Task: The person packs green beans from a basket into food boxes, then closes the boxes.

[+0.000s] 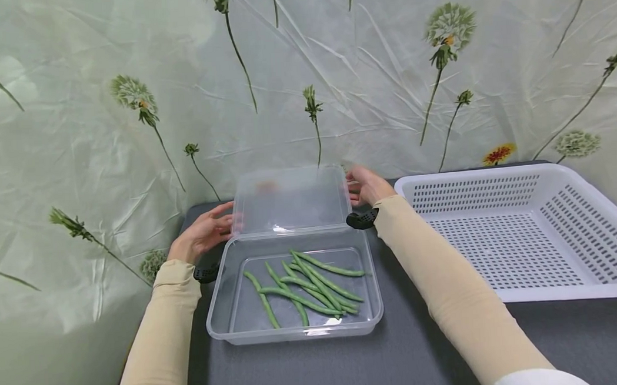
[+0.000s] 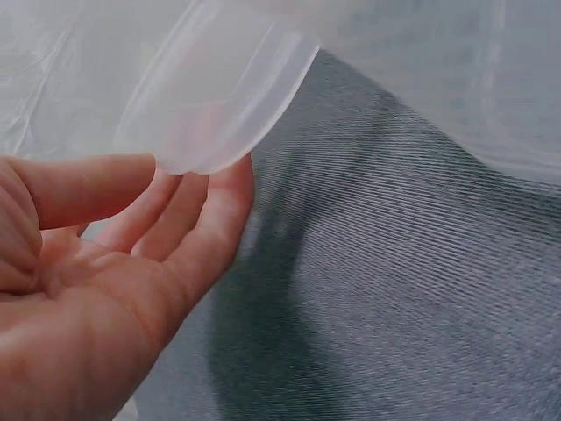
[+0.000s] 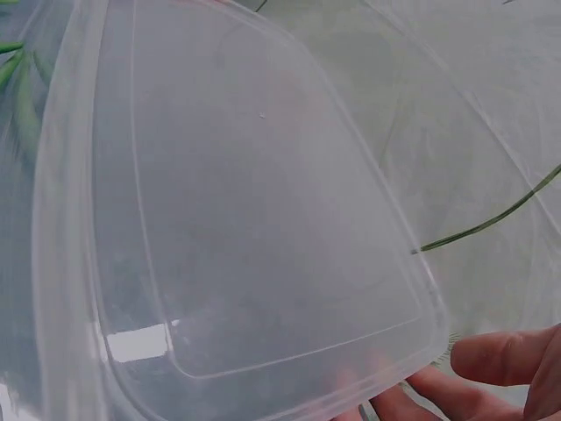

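Note:
A clear plastic lid [image 1: 288,202] stands tilted up behind the rear rim of a clear rectangular container [image 1: 301,334]. Several green beans [image 1: 315,298] lie loosely on the container's floor. With thumb and fingers, my left hand [image 1: 202,234] holds the lid's left edge; in the left wrist view the fingertips sit behind the rounded corner of the lid [image 2: 228,88]. My right hand [image 1: 367,186] holds the opposite edge near the upper corner. The right wrist view has its fingers partly behind the translucent lid [image 3: 263,202] and the thumb beside the corner.
A large white perforated basket [image 1: 521,294] stands to the right of the container, beyond my right forearm. Under everything is a dark grey table surface [image 1: 298,375]. A shiny sheet [image 1: 290,70] with printed dandelions hangs behind and along the left side.

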{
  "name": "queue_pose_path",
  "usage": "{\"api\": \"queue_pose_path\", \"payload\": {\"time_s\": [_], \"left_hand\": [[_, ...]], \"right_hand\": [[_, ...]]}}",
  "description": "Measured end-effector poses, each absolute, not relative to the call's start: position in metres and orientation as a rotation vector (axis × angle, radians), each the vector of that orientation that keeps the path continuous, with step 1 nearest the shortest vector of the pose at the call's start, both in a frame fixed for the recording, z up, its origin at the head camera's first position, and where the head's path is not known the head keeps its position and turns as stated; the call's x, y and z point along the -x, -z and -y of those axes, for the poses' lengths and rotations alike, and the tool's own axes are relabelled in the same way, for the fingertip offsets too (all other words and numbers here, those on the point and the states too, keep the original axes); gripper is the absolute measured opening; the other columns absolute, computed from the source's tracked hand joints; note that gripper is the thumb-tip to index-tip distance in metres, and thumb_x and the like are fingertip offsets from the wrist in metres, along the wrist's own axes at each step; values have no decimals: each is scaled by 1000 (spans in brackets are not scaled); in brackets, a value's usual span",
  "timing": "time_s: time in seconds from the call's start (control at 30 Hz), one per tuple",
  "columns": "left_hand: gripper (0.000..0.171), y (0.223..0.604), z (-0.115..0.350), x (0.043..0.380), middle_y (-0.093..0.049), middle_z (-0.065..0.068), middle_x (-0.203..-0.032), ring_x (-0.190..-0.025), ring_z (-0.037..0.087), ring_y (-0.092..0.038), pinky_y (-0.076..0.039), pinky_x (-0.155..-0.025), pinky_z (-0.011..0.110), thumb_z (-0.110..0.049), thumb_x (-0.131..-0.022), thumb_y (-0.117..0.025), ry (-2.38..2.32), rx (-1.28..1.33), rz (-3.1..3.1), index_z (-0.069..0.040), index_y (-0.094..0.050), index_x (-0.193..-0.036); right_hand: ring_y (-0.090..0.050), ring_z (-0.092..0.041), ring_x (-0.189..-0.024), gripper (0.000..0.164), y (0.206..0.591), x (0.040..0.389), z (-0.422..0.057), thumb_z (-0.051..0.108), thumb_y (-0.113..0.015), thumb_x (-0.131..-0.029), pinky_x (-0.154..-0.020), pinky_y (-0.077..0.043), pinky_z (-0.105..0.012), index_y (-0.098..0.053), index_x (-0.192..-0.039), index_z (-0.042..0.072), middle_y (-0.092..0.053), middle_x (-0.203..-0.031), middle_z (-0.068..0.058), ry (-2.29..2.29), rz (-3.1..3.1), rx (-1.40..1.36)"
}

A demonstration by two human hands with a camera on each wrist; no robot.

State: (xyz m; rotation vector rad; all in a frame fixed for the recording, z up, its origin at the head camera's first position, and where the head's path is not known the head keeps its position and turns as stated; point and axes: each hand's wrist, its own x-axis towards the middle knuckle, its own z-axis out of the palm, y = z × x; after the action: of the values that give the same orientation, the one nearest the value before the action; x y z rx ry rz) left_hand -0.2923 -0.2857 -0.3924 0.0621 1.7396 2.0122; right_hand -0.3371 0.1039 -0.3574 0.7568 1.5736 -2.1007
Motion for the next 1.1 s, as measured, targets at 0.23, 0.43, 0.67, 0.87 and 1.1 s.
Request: {"api": "queue_pose_path", "payload": {"time_s": [0.23, 0.43, 0.67, 0.87, 1.1], "left_hand": [[68, 382, 290, 294, -69, 2, -112, -100, 19, -68, -54, -84, 35, 12, -101, -36, -2063, -101, -1655, -6, -3, -158], [68, 370, 291, 294, -70, 5, -112, -100, 21, -69, -55, -83, 35, 14, -101, -36, -2114, -101, -1595, -7, -7, -158], [67, 361, 289, 292, -68, 6, -113, -99, 22, -69, -55, -81, 34, 14, -101, -33, -2152, -160, -1548, -5, -3, -158], [63, 356, 289, 291, -70, 6, -112, -94, 23, -70, -56, -78, 33, 14, -101, -34, -2190, -151, -1565, -4, -11, -157], [54, 354, 292, 290, -71, 7, -111, -93, 23, -71, -56, -78, 33, 11, -101, -40, -2190, -143, -1634, -5, -26, -150]], "right_hand": [[-51, -31, -126, 53, 355, 335, -108, 9, -42, -101, -102, -43, -45, -26, -151, 20, -44, -144, -12, 2113, -1544, -679], [-56, -27, -117, 41, 350, 335, -112, 3, -44, -99, -100, -45, -43, -41, -139, 10, -46, -139, -10, 2095, -1579, -602], [-59, -23, -93, 61, 342, 336, -118, -6, -40, -98, -90, -53, -40, -43, -150, 25, -51, -132, -4, 2154, -1498, -573], [-56, -24, -114, 57, 335, 335, -120, -1, -42, -102, -97, -49, -41, -38, -153, 23, -46, -148, -3, 2158, -1501, -525], [-56, -23, -112, 52, 324, 326, -119, 1, -43, -103, -85, -55, -37, -36, -153, 16, -44, -148, -7, 2147, -1588, -406]]}}
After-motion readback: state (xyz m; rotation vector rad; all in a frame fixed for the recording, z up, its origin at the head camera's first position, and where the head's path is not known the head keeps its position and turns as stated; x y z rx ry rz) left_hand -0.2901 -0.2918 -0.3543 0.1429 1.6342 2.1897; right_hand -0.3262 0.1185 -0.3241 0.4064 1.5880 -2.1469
